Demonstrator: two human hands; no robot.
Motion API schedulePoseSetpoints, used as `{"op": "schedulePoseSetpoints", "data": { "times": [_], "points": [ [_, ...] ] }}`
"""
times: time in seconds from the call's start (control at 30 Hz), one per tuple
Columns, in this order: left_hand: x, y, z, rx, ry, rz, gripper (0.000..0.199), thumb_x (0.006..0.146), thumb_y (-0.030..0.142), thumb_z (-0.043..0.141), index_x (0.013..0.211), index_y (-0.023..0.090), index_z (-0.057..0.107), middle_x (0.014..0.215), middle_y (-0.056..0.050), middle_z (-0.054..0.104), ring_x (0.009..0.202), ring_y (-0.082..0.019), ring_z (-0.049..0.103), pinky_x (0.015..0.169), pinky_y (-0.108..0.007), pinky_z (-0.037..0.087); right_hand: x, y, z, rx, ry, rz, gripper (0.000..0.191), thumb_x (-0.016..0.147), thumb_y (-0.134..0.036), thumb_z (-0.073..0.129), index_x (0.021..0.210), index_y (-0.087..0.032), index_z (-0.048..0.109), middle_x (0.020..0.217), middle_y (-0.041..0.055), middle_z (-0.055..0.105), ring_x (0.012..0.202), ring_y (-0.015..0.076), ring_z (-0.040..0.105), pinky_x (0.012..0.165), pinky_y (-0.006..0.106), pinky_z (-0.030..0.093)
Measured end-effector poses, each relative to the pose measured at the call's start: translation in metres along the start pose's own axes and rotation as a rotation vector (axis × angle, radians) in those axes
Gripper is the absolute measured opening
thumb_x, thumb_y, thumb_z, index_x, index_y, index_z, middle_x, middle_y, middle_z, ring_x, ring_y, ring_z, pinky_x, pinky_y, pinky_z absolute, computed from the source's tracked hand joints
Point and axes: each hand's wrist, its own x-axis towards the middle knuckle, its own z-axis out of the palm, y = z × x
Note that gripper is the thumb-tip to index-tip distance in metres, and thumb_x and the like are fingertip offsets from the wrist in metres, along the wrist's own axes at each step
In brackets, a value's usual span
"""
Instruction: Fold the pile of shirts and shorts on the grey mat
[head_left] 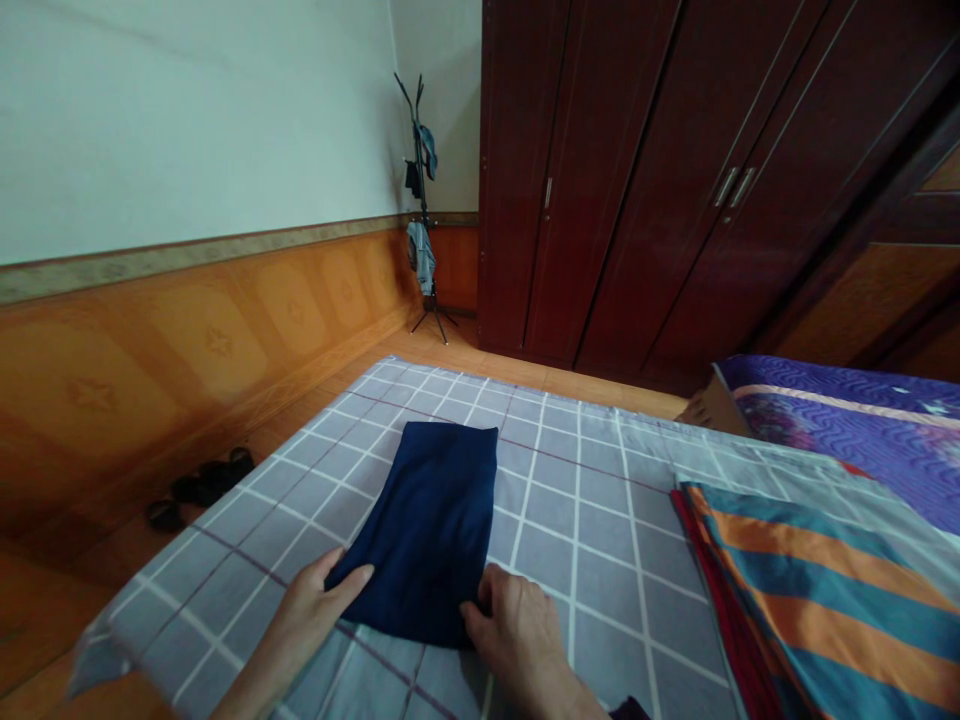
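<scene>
A dark navy piece of folded cloth [435,520] lies on the grey checked bedsheet [585,560]; its exact kind of garment does not show. At its near left corner, my left hand [322,595] grips the edge, thumb on top and fingers tucked beneath. My right hand [517,625] is closed on the near right corner, with the fingers curled and the thumb along the edge. The near edge of the cloth runs between both hands.
Striped orange and teal fabric [832,590] lies folded at the right, over red cloth. Beyond stands a purple-covered bed [847,410]. A dark red wardrobe [615,180] and a coat rack [424,200] are at the back. Black shoes [210,480] sit on the floor left.
</scene>
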Motion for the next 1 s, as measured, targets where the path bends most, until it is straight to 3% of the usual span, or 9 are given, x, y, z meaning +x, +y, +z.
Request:
{"op": "schedulePoseSetpoints", "data": {
  "times": [0.2,0.27,0.4,0.57,0.67,0.77,0.87,1.0],
  "points": [
    [-0.027,0.003,0.024,-0.450,-0.093,-0.225,0.052,0.064,0.051,0.074,0.103,0.017,0.064,0.088,-0.006,0.072,0.072,-0.022,0.066,0.053,-0.026,0.048,0.008,0.014,0.005,0.703,0.005,0.176,0.019,0.067,-0.025,0.063,0.054,-0.018,0.050,0.049,0.0000,0.053,0.049,0.0133,0.050,0.048,0.025,0.030],
    [-0.033,0.004,0.030,-0.537,-0.085,-0.264,0.047,0.063,0.047,0.076,0.099,0.020,0.064,0.090,-0.005,0.072,0.074,-0.021,0.066,0.054,-0.026,0.048,0.005,0.019,0.014,1.025,0.016,0.265,0.022,0.062,-0.034,0.069,0.066,-0.017,0.055,0.047,-0.0024,0.052,0.045,0.0124,0.048,0.045,0.024,0.031],
    [-0.043,0.005,0.034,-0.620,-0.091,-0.290,0.038,0.063,0.047,0.075,0.090,0.022,0.062,0.088,-0.003,0.072,0.079,-0.023,0.067,0.060,-0.028,0.051,-0.014,0.018,0.021,1.510,-0.035,0.390,0.063,0.057,-0.049,0.079,0.104,-0.014,0.055,0.071,0.0045,0.068,0.055,0.0183,0.061,0.047,0.026,0.042],
    [-0.054,0.003,0.035,-0.541,-0.007,-0.321,0.039,0.060,0.055,0.070,0.081,0.024,0.061,0.096,-0.005,0.072,0.095,-0.030,0.066,0.069,-0.036,0.055,-0.033,0.012,0.009,1.694,-0.261,0.485,0.052,0.050,-0.047,0.086,0.081,-0.014,0.060,0.072,0.0047,0.071,0.054,0.0154,0.064,0.049,0.023,0.045],
    [-0.063,0.005,0.041,-0.457,-0.065,-0.318,0.040,0.061,0.061,0.066,0.079,0.025,0.062,0.094,-0.006,0.072,0.098,-0.032,0.065,0.074,-0.040,0.055,-0.035,0.010,0.003,1.836,-0.240,0.513,0.045,0.050,-0.043,0.087,0.077,-0.015,0.064,0.075,0.0037,0.073,0.063,0.0154,0.066,0.055,0.022,0.049],
    [-0.073,0.007,0.054,-0.443,-0.182,-0.329,0.043,0.061,0.063,0.065,0.083,0.026,0.063,0.090,-0.006,0.071,0.092,-0.030,0.067,0.074,-0.041,0.054,-0.034,0.007,0.001,1.945,-0.196,0.522,0.046,0.052,-0.043,0.085,0.084,-0.015,0.069,0.084,0.0050,0.074,0.076,0.0198,0.068,0.066,0.028,0.053],
    [-0.082,0.006,0.064,-0.410,-0.395,-0.314,0.050,0.063,0.066,0.064,0.092,0.025,0.064,0.087,-0.007,0.070,0.086,-0.029,0.068,0.072,-0.040,0.053,-0.035,0.007,0.000,1.947,-0.168,0.560,0.043,0.050,-0.039,0.085,0.082,-0.014,0.070,0.083,0.0060,0.075,0.073,0.0207,0.069,0.067,0.029,0.054],
    [-0.079,0.004,0.055,-0.223,-0.668,-0.199,0.050,0.067,0.058,0.067,0.099,0.019,0.062,0.084,-0.008,0.070,0.081,-0.025,0.068,0.071,-0.034,0.051,-0.039,0.024,-0.009,1.828,0.001,0.615,0.035,0.051,-0.033,0.084,0.077,-0.015,0.069,0.077,0.0046,0.074,0.070,0.0226,0.069,0.061,0.029,0.053]
  ]
}}
